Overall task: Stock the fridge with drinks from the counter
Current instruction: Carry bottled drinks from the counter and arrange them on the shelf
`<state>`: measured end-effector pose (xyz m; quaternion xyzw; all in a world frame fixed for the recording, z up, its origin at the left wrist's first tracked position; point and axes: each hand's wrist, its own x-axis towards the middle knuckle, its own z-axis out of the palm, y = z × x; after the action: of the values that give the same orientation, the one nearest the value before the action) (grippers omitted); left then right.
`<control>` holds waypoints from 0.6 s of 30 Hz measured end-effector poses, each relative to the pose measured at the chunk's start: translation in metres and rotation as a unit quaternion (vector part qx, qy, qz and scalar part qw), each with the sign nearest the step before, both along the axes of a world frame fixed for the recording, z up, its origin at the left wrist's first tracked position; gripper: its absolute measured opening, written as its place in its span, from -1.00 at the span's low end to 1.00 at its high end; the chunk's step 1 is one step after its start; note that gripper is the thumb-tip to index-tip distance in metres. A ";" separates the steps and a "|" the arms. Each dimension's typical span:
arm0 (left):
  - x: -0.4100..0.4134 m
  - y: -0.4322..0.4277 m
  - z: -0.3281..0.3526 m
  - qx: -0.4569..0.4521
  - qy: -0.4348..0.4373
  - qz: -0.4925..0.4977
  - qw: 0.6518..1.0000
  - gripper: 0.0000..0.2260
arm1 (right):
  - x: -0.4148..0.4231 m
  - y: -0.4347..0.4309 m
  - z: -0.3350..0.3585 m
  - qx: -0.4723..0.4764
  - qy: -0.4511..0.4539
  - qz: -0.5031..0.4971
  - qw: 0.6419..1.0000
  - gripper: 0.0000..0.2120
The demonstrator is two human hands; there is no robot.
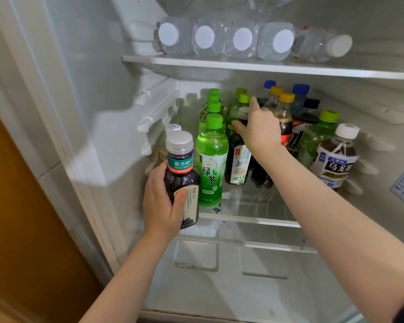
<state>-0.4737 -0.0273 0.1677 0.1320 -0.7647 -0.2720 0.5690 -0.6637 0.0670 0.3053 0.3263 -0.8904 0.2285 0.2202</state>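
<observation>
My left hand (163,203) grips a dark tea bottle (182,173) with a silver cap, holding it upright at the front left edge of the glass middle shelf (250,219). My right hand (258,128) reaches into the fridge and holds the neck of another dark tea bottle (238,164) with a white flower label, which stands on the shelf behind a green tea bottle (211,159). The cap of that bottle is mostly hidden by my fingers.
Several green-capped, yellow-capped and blue-capped bottles crowd the shelf's back. An oolong tea bottle (336,157) stands at the right. Water bottles (243,38) lie on the upper shelf (266,66). A drawer (243,264) sits below. The fridge's left wall (84,113) is close.
</observation>
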 end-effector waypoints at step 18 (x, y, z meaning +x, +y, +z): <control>0.001 0.053 0.021 -0.032 -0.064 -0.103 0.992 -0.52 | 0.085 0.077 -0.020 -0.187 -0.113 0.335 0.917 -0.74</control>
<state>-0.4730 0.0259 0.1888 0.0509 -0.8176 -0.2955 0.4915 -0.5791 0.1443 0.2848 0.5301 -0.6892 0.4865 0.0856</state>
